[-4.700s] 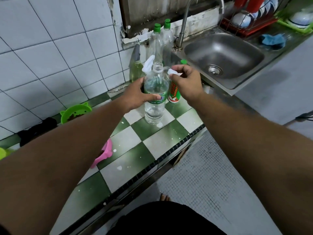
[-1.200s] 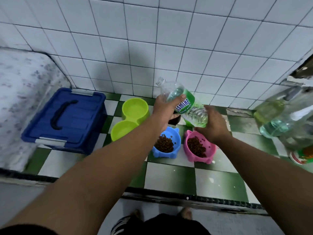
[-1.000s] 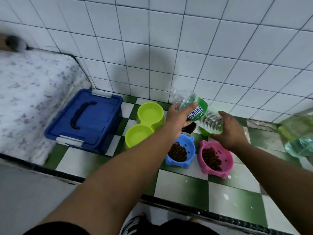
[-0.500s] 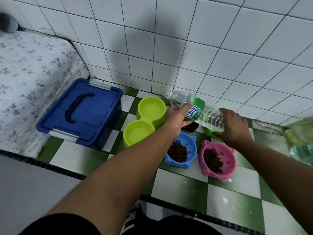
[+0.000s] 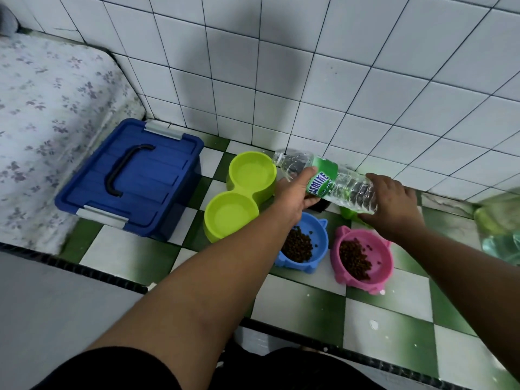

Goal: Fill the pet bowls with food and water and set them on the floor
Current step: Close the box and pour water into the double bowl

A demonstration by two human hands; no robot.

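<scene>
While both hands hold it, we note the water bottle (image 5: 332, 184) lying almost level in the air above the back of the worktop (image 5: 309, 302), neck to the left, base to the right. Its mouth carries no cap and sits just over the right rim of the far well of the lime double bowl (image 5: 239, 198).

Left hand (image 5: 295, 192): fingers (image 5: 308, 173) curled round the bottle at the shoulder and the green label, clamped on it. Right hand (image 5: 394, 204): fingers (image 5: 374, 178) wrapped over the ribbed base end, likewise clamped on it. We cannot tell whether water is leaving the mouth, nor whether the lime wells hold any.

Positions on the green-and-white checked worktop:
- lime double bowl, set on a diagonal, just right of the blue storage box (image 5: 132, 175), whose lid is on and whose dark handle lies flat;
- blue bowl (image 5: 305, 243), under the left forearm, holding brown kibble (image 5: 298, 246);
- pink bowl (image 5: 363, 260), just beside the blue one on its right, not touching it, also holding kibble;
- a dark bowl (image 5: 320, 205) directly below the bottle, mostly hidden by the left hand;
- a green object (image 5: 347, 213) under the bottle's base end, too hidden to name.

White tiled wall (image 5: 281, 80) behind. Flowered cloth (image 5: 42, 108) covers the surface left of the box. Blurred bottles (image 5: 498, 229) at the right edge.
</scene>
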